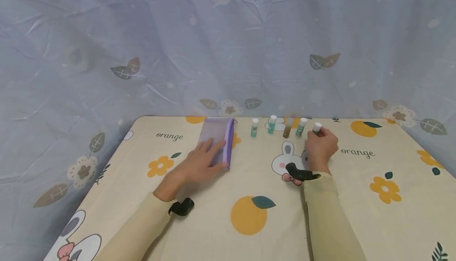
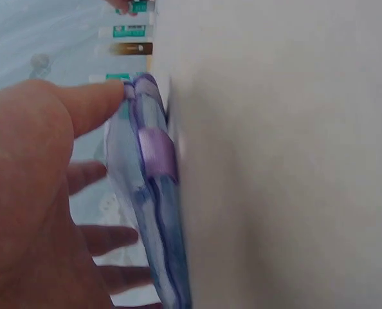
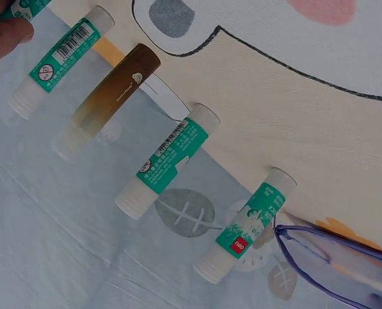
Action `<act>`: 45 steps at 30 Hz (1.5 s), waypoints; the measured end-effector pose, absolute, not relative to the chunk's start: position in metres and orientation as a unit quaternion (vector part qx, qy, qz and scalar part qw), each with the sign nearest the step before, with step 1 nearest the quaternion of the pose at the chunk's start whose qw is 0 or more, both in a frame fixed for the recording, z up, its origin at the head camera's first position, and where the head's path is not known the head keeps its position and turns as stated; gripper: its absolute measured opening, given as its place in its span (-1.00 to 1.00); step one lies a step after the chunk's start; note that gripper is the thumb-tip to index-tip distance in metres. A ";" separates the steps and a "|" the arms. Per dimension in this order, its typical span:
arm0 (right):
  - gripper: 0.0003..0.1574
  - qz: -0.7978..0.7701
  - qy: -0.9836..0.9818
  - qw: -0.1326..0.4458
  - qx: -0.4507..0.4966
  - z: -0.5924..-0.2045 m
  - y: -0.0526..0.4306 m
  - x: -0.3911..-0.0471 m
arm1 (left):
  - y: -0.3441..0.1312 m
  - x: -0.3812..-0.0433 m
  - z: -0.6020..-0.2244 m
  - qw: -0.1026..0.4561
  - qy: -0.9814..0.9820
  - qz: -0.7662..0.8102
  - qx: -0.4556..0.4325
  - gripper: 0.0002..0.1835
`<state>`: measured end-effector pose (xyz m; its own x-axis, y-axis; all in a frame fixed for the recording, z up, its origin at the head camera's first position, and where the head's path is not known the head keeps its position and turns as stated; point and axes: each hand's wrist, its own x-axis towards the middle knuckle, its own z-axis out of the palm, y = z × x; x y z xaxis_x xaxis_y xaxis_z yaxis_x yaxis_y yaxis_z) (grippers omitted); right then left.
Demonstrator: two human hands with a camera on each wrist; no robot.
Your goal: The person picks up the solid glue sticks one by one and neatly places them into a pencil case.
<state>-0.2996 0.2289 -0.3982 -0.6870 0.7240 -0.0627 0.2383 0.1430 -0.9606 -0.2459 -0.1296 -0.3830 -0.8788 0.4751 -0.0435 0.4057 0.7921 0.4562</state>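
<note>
My left hand (image 1: 203, 162) lies with its fingers spread over a purple see-through zip pouch (image 1: 213, 128) on the table. In the left wrist view the thumb touches one end of the pouch (image 2: 157, 154), and the fingers extend along its side. Over to the right, my right hand (image 1: 322, 147) pinches a white-capped green glue stick (image 1: 317, 127) at the end of a row. That row also has green glue sticks (image 1: 301, 127) and a brown tube (image 3: 117, 90) with a clear, pale end, all upright. The right wrist view shows only part of the held glue stick (image 3: 29, 8).
A cream tablecloth (image 1: 285, 237) with oranges, flowers and rabbits covers the table. Its far edge runs close behind the row. Behind it hangs a grey-blue curtain (image 1: 228, 47) with leaf prints. The nearest glue stick (image 1: 254, 128) stands to the right of the pouch.
</note>
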 end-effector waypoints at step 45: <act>-0.43 0.549 -0.740 0.255 -0.293 -0.368 0.235 -0.302 | -0.133 -0.249 -0.388 0.088 0.940 0.218 0.247 -0.15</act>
<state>-0.3018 0.2353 -0.3677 -0.6976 0.7143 0.0558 0.1530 0.2245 -0.9624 -0.2492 -0.1328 -0.3882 -0.8622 0.5034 -0.0567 0.4269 0.7823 0.4537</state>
